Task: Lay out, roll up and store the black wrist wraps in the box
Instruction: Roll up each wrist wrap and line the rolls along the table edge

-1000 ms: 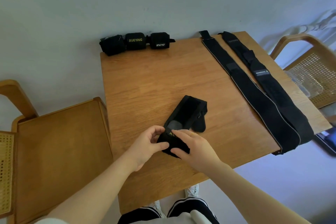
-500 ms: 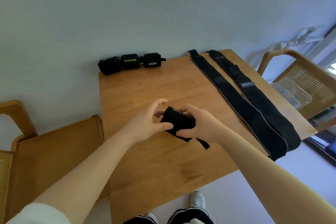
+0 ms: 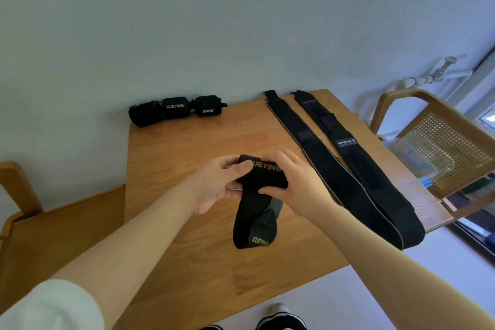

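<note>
Both hands hold a part-rolled XUEYING wrist wrap [image 3: 263, 175] above the bench [image 3: 187, 150].

The left hand [image 3: 218, 185] and right hand [image 3: 297, 182] clamp their fingers on the roll's two ends, thumbs in front, likely to keep it tight while its loose tail hangs down toward the bench. Three rolled wraps [image 3: 176, 110] sit in a row at the far edge against the wall; two long straps [image 3: 345, 169] lie flat and parallel to the right, apparently awaiting rolling. A clear plastic box [image 3: 417, 158] rests on the right chair [image 3: 455, 139].
</note>
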Demonstrator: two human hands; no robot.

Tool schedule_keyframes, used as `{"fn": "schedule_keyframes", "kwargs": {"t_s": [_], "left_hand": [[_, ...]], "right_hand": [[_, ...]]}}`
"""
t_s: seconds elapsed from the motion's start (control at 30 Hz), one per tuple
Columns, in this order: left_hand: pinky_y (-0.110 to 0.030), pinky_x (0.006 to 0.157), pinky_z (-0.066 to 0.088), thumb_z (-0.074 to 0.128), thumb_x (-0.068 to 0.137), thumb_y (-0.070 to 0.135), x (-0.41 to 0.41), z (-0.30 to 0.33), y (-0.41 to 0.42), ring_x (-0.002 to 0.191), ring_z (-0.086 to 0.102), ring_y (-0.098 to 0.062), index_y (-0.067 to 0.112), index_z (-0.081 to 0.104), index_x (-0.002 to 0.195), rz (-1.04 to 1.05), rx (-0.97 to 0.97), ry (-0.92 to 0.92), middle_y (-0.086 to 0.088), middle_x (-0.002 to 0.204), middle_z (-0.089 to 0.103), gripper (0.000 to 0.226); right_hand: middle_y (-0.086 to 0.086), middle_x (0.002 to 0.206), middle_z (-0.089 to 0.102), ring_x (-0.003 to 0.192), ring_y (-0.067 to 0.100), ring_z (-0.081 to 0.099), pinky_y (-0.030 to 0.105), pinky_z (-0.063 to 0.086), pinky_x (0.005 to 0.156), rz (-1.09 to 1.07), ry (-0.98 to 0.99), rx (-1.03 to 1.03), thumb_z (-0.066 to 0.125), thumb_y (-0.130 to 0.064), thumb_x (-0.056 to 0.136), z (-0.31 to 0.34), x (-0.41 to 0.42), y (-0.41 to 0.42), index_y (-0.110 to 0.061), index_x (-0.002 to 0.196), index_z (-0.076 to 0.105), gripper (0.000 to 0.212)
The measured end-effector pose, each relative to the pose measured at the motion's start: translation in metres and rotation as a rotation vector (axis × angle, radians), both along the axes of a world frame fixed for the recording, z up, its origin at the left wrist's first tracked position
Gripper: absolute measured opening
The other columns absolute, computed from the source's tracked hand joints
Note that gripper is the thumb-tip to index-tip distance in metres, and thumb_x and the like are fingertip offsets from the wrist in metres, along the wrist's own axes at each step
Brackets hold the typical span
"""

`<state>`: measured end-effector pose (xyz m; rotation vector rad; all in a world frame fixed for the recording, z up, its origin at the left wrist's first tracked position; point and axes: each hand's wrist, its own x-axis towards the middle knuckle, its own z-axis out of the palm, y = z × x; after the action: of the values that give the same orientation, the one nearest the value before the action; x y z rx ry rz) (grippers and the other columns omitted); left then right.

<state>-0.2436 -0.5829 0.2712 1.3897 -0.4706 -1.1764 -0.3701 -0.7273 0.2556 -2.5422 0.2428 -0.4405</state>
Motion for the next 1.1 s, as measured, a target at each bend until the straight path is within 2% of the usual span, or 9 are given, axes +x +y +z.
{"fn": "schedule_keyframes", "kwargs": {"t_s": [0.1,0.23,0.4,0.47,0.53,0.63,0.9,1.0,1.1], "left_hand": [[-0.037,0.084,0.056,0.064,0.075,0.021,-0.001,0.002,-0.014,0.101,0.067,-0.026,0.012,0.06,0.114,0.017,-0.027,0.011,-0.012,0.112,0.067,0.041],[-0.042,0.088,0.054,0.061,0.075,0.026,-0.008,0.001,-0.032,0.094,0.068,-0.027,0.011,0.061,0.109,0.135,-0.062,0.111,-0.012,0.102,0.07,0.037],[-0.044,0.083,0.055,0.06,0.087,0.022,-0.01,-0.005,-0.056,0.094,0.068,-0.032,0.008,0.059,0.107,0.368,-0.022,0.27,-0.019,0.104,0.068,0.025],[-0.042,0.076,0.055,0.06,0.09,0.018,-0.011,-0.011,-0.062,0.091,0.067,-0.031,0.007,0.057,0.107,0.454,0.016,0.31,-0.019,0.103,0.066,0.021],[-0.04,0.07,0.053,0.06,0.09,0.017,-0.013,-0.02,-0.063,0.091,0.065,-0.031,0.006,0.054,0.11,0.542,0.054,0.358,-0.02,0.105,0.064,0.024],[-0.041,0.067,0.052,0.059,0.092,0.017,-0.014,-0.034,-0.061,0.091,0.064,-0.032,0.01,0.051,0.112,0.649,0.07,0.435,-0.021,0.11,0.061,0.023],[-0.043,0.068,0.053,0.056,0.094,0.016,-0.016,-0.048,-0.057,0.095,0.064,-0.034,0.015,0.054,0.107,0.709,0.08,0.48,-0.021,0.111,0.061,0.013],[-0.044,0.073,0.053,0.056,0.094,0.015,-0.015,-0.058,-0.05,0.1,0.063,-0.035,0.016,0.055,0.106,0.74,0.076,0.481,-0.02,0.113,0.061,0.012],[-0.044,0.079,0.053,0.059,0.092,0.012,-0.008,-0.075,-0.038,0.099,0.064,-0.032,0.019,0.056,0.108,0.847,0.083,0.409,-0.015,0.117,0.06,0.017]], "right_hand": [[0.001,0.12,0.05,0.105,0.019,0.054,0.028,0.053,0.081,0.058,-0.1,-0.002,0.079,-0.02,0.075,-0.002,-0.004,-0.015,-0.018,0.12,0.051,0.053],[-0.009,0.117,0.049,0.103,0.001,0.052,0.013,0.047,0.08,0.008,-0.13,0.261,0.08,-0.023,0.073,0.011,-0.004,-0.037,-0.019,0.128,0.048,0.064],[-0.008,0.129,0.054,0.115,0.002,0.051,0.024,0.041,0.1,0.0,0.169,0.676,0.061,-0.049,0.077,0.003,-0.004,-0.07,-0.021,0.141,0.035,0.075],[-0.005,0.127,0.058,0.115,0.007,0.054,0.035,0.042,0.104,0.066,0.411,0.542,0.067,-0.041,0.082,-0.015,-0.007,-0.084,-0.022,0.138,0.042,0.065],[-0.002,0.128,0.058,0.113,0.012,0.055,0.033,0.044,0.101,0.093,0.59,0.219,0.067,-0.03,0.086,-0.034,-0.009,-0.092,-0.022,0.138,0.042,0.059],[-0.002,0.129,0.055,0.114,0.018,0.051,0.032,0.044,0.096,0.144,0.659,-0.051,0.062,-0.025,0.091,-0.058,-0.009,-0.092,-0.026,0.143,0.034,0.059],[-0.001,0.154,0.018,0.122,0.024,0.047,0.034,0.05,0.091,0.158,0.576,-0.024,0.056,-0.015,0.093,-0.088,0.028,-0.085,-0.024,0.146,0.026,0.061],[0.004,0.129,0.051,0.107,0.023,0.057,0.035,0.051,0.088,0.19,0.67,0.054,0.054,-0.016,0.094,-0.097,0.04,-0.086,-0.019,0.134,0.045,0.041],[0.003,0.103,0.061,0.095,0.02,0.058,0.029,0.048,0.08,0.14,0.594,0.083,0.055,-0.018,0.094,-0.099,0.038,-0.088,-0.015,0.106,0.061,0.013]]}}
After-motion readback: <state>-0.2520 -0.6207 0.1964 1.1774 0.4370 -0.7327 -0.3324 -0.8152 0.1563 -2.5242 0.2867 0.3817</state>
